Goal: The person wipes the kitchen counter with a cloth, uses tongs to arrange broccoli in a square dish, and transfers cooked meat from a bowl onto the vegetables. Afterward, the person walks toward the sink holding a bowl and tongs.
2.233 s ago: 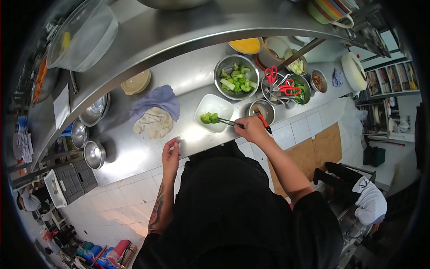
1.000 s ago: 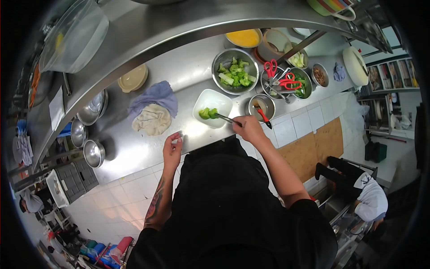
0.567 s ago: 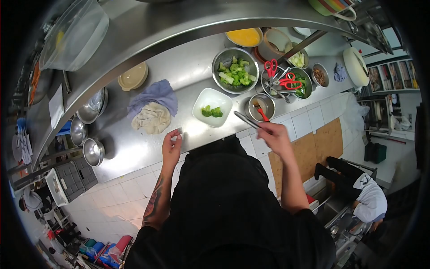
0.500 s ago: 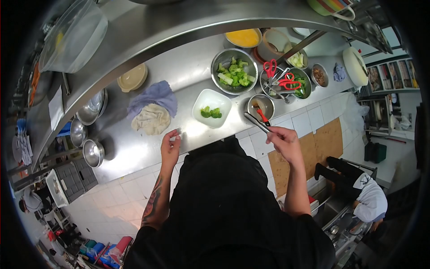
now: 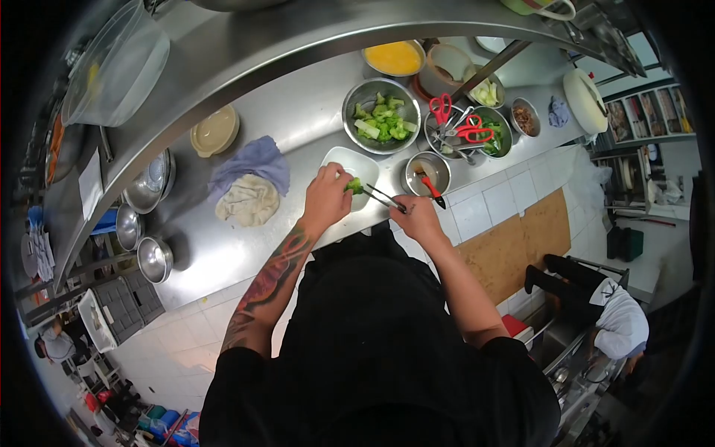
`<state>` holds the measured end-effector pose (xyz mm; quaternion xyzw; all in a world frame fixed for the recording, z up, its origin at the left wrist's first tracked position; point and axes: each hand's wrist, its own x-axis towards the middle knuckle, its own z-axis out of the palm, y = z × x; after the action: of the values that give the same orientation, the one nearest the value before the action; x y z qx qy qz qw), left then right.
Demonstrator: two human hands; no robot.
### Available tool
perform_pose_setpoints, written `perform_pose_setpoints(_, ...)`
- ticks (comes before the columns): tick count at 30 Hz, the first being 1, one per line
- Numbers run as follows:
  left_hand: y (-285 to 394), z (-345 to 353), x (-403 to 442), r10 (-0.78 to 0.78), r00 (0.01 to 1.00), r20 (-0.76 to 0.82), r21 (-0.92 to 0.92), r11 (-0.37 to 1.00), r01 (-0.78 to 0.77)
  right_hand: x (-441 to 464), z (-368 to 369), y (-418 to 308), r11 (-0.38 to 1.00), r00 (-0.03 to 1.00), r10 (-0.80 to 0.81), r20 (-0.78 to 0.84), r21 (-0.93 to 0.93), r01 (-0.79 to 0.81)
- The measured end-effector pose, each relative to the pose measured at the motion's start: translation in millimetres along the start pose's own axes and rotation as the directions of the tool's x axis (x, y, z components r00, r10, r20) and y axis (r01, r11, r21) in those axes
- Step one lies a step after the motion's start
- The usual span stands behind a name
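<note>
My left hand [image 5: 326, 195] reaches over the near left part of a square white bowl [image 5: 363, 159], fingers closed on a green broccoli floret [image 5: 355, 185]. In my right hand [image 5: 417, 217] is a slim pair of metal tongs [image 5: 381, 196], its two prongs apart and pointing at the floret. Whether the tips touch it I cannot tell. My left hand covers much of the bowl's inside. Behind the bowl stands a metal bowl [image 5: 347, 112] of cut broccoli. A small metal pot [image 5: 410, 179] holding a red-handled utensil [image 5: 430, 189] is close to my right hand.
Red-handled scissors [image 5: 471, 132] lie across metal bowls at right. A yellow-filled bowl [image 5: 395, 58] stands farther back. Left are cloths [image 5: 249, 200] and a beige bowl [image 5: 216, 132]. A steel shelf [image 5: 298, 46] overhangs the counter. Another person [image 5: 620, 324] bends at lower right.
My left hand has moved right and forward over the white bowl and taken hold of a floret. My right hand has brought the tongs left to it, and their prongs now show apart.
</note>
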<state>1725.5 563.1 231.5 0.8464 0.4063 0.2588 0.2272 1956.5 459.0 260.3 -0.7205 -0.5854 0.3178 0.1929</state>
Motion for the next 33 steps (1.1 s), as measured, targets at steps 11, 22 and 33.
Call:
perform_pose_setpoints(11, -12, 24, 28, 0.058, 0.960, 0.274, 0.140, 0.985, -0.100, -17, -14, 1, 0.995, 0.996, 0.091, 0.014, 0.049, -0.092)
perform_pose_setpoints(22, -8, 1, 6, -0.004, 0.996, 0.087, -0.018, 1.000, 0.006, -26, -19, 2, 0.991, 0.997, 0.071, -0.009, 0.110, -0.070)
perform_pose_setpoints(33, -4, -99, -117, -0.463, 0.858, 0.221, -0.671, 0.567, 0.479, -14, -46, -14, 0.973, 0.996, -0.002, -0.085, 0.228, 0.022)
